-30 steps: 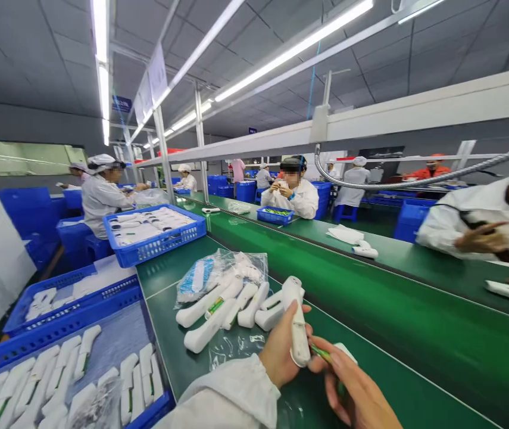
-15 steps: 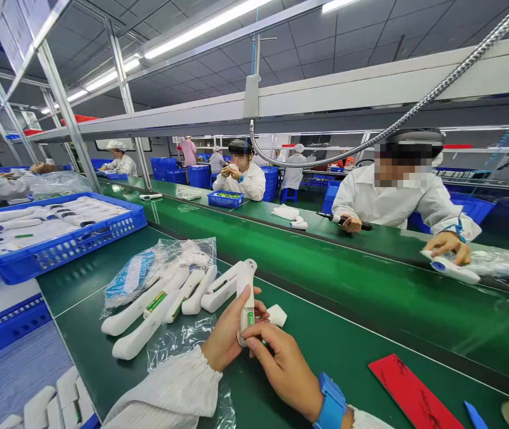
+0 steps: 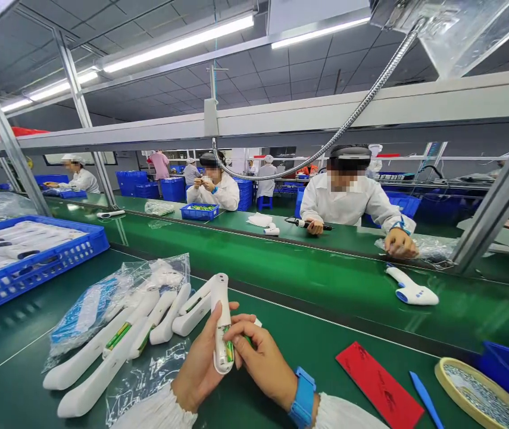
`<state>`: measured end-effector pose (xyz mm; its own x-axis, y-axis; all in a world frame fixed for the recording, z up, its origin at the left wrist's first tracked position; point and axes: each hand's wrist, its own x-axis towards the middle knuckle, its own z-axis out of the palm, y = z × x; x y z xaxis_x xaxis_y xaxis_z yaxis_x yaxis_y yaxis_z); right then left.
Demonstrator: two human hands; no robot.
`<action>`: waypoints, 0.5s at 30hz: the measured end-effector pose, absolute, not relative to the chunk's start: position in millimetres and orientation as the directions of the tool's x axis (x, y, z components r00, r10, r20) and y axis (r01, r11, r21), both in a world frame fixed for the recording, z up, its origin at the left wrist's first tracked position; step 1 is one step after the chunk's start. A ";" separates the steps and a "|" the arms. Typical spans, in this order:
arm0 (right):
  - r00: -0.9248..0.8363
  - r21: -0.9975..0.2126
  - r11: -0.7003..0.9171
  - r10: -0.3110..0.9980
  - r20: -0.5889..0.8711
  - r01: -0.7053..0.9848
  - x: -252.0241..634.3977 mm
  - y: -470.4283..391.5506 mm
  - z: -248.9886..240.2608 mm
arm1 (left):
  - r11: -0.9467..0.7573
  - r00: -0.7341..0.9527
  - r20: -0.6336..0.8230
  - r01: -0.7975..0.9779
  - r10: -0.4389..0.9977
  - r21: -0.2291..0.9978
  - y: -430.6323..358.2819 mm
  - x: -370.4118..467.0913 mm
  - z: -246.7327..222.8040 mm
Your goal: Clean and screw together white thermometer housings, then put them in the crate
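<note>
My left hand (image 3: pixel 200 360) is wrapped around a white handheld thermometer (image 3: pixel 219 301), held upright with its battery compartment facing me. Green batteries (image 3: pixel 224 356) show inside the uncovered compartment. My right hand (image 3: pixel 265 357) is closed, its thumb and fingertips at the compartment's right edge on a green battery (image 3: pixel 228 344). Another bit of green shows between its fingers. Left of my hands lie several white thermometer bodies (image 3: pixel 102 366), some with green batteries showing. Behind my right fingers, a small white piece is mostly hidden.
Clear plastic bags (image 3: pixel 115 292) lie beside the white bodies, near a blue crate (image 3: pixel 71 253). On the green conveyor belt (image 3: pixel 308 268) rests another thermometer (image 3: pixel 415 289). A red card (image 3: pixel 379 381), a blue stick (image 3: pixel 426 399) and a tray of small metal parts (image 3: pixel 481 393) are at right. Co-workers sit opposite.
My view has swung right. More of the batteries shows in the compartment, with my right fingertips now at its edge. The co-worker's hand has let go of the thermometer, which lies on the belt.
</note>
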<state>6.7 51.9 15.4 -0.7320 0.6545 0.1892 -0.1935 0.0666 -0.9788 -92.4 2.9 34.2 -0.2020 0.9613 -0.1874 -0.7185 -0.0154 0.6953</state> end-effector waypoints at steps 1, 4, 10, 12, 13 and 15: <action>-0.724 -0.978 0.072 0.663 0.193 -0.195 7.0 51.9 16.8 | -0.026 -0.221 -0.190 -0.715 0.957 0.699 4.2 -93.3 34.4; -0.689 -0.979 0.116 0.696 0.199 -0.166 10.1 54.2 23.1 | -0.080 -0.298 -0.193 -0.707 0.935 0.703 8.4 -98.7 33.7; -0.713 -0.978 0.053 0.677 0.182 -0.199 17.5 60.8 35.9 | -0.130 -0.330 -0.161 -0.706 0.930 0.696 9.7 -104.7 32.9; -0.716 -0.984 0.055 0.679 0.162 -0.170 19.3 60.6 39.8 | -0.122 -0.327 -0.165 -0.702 0.931 0.702 9.1 -103.6 33.4; -0.725 -0.990 0.067 0.676 0.135 -0.121 20.1 60.4 41.3 | -0.113 -0.318 -0.167 -0.701 0.933 0.704 9.0 -102.8 33.4; -0.742 -0.991 0.135 0.664 0.094 -0.005 21.5 60.1 43.3 | -0.095 -0.295 -0.165 -0.698 0.941 0.710 9.1 -101.2 32.3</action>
<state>21.5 60.1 43.3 -0.7421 0.6636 0.0945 -0.0053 0.1351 -0.9908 -101.2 9.1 32.3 -0.2954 0.9411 -0.1647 -0.6976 -0.0946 0.7103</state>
